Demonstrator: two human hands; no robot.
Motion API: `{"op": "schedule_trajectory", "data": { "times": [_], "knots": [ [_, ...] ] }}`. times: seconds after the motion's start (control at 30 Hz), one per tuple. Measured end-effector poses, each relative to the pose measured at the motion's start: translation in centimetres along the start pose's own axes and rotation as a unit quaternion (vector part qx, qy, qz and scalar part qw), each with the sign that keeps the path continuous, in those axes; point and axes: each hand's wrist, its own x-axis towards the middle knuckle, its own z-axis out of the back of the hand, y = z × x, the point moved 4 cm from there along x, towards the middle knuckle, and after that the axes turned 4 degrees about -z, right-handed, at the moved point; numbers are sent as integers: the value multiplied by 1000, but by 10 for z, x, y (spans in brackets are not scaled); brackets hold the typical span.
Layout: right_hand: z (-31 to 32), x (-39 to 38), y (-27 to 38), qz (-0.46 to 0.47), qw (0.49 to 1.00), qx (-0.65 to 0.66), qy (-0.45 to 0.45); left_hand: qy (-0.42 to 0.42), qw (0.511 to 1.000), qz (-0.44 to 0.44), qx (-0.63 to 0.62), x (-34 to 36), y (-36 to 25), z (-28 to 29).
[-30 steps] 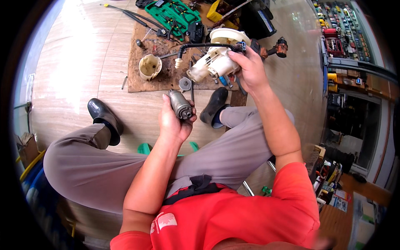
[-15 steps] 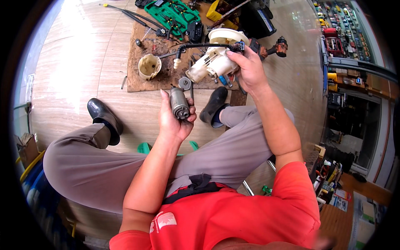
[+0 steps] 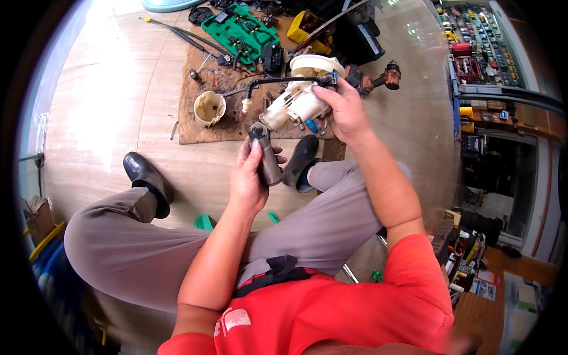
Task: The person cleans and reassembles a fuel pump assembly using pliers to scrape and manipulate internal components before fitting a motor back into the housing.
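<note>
My left hand is closed around a grey metal cylinder, an electric fuel pump. The pump leans, with its dark connector end up and away from me. My right hand grips a white plastic fuel pump housing by its right side, thumb on top. A black hose with a pale ribbed end runs along the housing toward the left. The pump's upper end is just below the housing's lower left end; whether they touch, I cannot tell. A cream plastic cup stands to the left.
A stained wooden board lies on the tiled floor, with small tools on it. Beyond are a green tool case, a yellow bin and a cordless drill. My shoes flank the near side.
My left hand has turned the pump so that its connector end points up and away, and has brought it nearer the housing. My right hand still holds the housing.
</note>
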Motion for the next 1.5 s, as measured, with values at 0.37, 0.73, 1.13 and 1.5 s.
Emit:
{"op": "schedule_trajectory", "data": {
  "times": [0.37,0.73,1.13,1.5],
  "knots": [
    [-2,0,0,-6,999,14,30,16,1000,-5,15,-1,2,-3],
    [-3,1,-5,-15,996,77,32,14,1000,-1,3,-1,3,1],
    [3,2,-6,-122,981,148,0,-10,1000,-8,11,-3,0,1],
    [5,5,-12,-89,985,145,33,-11,1000,-9,23,-1,0,2]
  ]
}}
